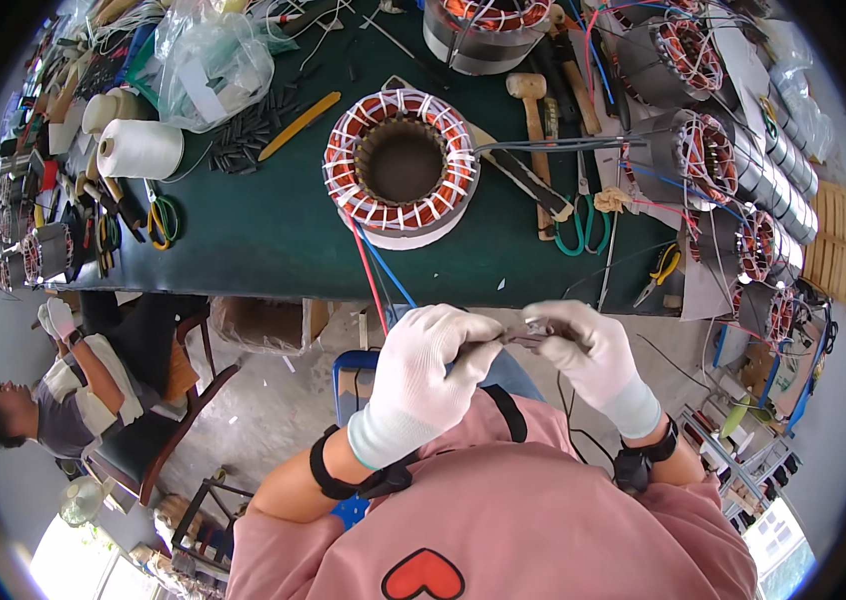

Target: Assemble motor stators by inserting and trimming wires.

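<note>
Both my hands wear white knitted gloves and are raised in front of my chest, just off the table's near edge. Between them is a small dark, flattish piece (526,336), too small to name. My left hand (430,365) pinches its left end with thumb and fingers; my right hand (598,362) has its fingers curled round the right end. Beyond them on the table stands a motor stator (405,213), its copper windings tied with white lacing. A red wire (372,272) and a blue wire (386,268) run from it toward my left hand.
A green table (273,265) carries white thread spools (141,149), scissors (164,219), a yellow strip (300,126), a mallet (533,130), green-handled scissors (583,228) and yellow pliers (659,274). More stators (658,150) line the right side. A person (83,390) sits at left.
</note>
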Demonstrator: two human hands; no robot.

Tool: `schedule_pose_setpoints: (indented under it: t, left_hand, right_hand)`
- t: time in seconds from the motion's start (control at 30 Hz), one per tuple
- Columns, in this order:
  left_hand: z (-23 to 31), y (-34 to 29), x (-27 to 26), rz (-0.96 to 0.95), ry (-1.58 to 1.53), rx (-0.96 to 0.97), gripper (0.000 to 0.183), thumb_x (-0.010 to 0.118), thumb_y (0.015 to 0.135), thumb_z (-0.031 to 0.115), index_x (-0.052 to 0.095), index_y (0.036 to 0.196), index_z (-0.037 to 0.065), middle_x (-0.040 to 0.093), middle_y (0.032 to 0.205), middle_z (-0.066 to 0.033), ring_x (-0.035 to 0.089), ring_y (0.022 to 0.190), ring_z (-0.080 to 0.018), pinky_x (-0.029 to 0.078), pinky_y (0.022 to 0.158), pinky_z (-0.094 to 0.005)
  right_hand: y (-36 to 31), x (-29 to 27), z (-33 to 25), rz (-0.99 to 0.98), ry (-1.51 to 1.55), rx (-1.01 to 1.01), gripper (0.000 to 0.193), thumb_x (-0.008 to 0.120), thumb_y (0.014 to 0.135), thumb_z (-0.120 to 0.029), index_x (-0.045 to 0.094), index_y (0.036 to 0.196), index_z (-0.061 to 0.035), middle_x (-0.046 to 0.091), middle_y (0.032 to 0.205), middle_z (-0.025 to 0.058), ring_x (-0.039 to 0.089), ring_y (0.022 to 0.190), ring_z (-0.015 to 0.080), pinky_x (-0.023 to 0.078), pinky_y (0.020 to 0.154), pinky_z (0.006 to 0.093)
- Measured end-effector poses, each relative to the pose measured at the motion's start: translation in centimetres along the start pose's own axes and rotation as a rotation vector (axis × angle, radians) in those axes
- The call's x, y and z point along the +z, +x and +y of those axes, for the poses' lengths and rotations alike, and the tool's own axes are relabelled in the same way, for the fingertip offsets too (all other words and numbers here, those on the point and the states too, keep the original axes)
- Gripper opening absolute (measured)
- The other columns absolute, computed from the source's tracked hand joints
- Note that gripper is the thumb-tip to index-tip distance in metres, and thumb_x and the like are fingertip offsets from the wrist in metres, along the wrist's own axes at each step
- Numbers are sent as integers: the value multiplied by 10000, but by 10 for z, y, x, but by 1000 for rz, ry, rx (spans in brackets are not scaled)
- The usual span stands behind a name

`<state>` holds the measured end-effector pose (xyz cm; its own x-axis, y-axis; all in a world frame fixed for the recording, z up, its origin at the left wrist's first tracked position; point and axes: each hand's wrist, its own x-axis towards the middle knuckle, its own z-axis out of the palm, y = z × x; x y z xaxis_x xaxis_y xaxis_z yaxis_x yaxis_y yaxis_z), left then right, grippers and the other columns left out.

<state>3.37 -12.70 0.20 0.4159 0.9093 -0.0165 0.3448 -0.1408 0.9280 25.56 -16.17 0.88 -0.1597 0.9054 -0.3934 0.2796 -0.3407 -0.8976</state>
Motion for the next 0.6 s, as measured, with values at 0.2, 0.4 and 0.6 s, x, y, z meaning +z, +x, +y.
schedule_pose_setpoints:
  t: [0.2,0.4,0.6]
  left_hand:
    - [2,-3,1,-20,-98,-267,113,738,838,13,701,944,29,695,890,-110,664,792,-240,514,711,-332]
    - [7,-6,3,18,-101,-237,114,741,840,3,688,941,4,676,850,-105,661,697,-191,513,654,-310]
    - [8,-5,-2,66,-173,-319,116,732,848,-7,687,954,-10,672,858,-92,666,701,-149,521,661,-287]
  right_hand:
    - [4,1,17,45,407,196,374,710,971,-294,678,1169,21,737,1054,85,714,862,142,577,722,260]
    - [15,3,38,100,312,99,324,739,948,-297,683,1017,16,735,948,81,705,850,119,557,683,231]
    - [24,10,15,90,468,175,400,773,909,-345,697,1058,18,732,949,73,698,828,114,568,685,237]
